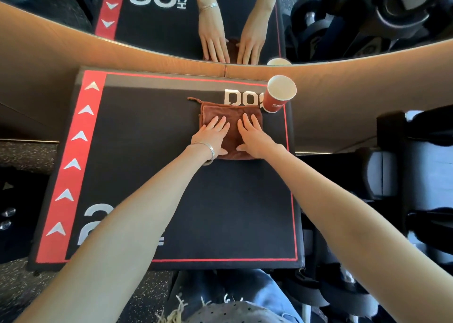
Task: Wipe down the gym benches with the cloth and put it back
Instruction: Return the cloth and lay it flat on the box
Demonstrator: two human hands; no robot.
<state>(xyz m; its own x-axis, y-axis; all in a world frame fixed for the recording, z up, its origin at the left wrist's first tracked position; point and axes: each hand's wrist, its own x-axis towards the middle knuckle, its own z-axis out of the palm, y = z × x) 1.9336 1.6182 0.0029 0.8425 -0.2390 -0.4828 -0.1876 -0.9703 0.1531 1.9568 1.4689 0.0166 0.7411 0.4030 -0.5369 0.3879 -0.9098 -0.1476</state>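
Observation:
A folded brown cloth (pixel 229 113) lies flat on a black padded box top (pixel 171 175) with a red stripe and white arrows along its left side. My left hand (pixel 213 134) presses palm-down on the cloth's left half, fingers spread, a silver bangle on the wrist. My right hand (pixel 253 136) lies flat on the cloth's right half, fingers apart. Neither hand curls around the cloth. A small loop sticks out of the cloth's far left corner.
A red paper cup (pixel 279 94) stands upright just right of the cloth's far corner. A mirror (pixel 343 16) behind a tan ledge reflects both hands. Dumbbells (pixel 343 295) and dark equipment sit to the right, and speckled rubber floor (pixel 24 153) to the left.

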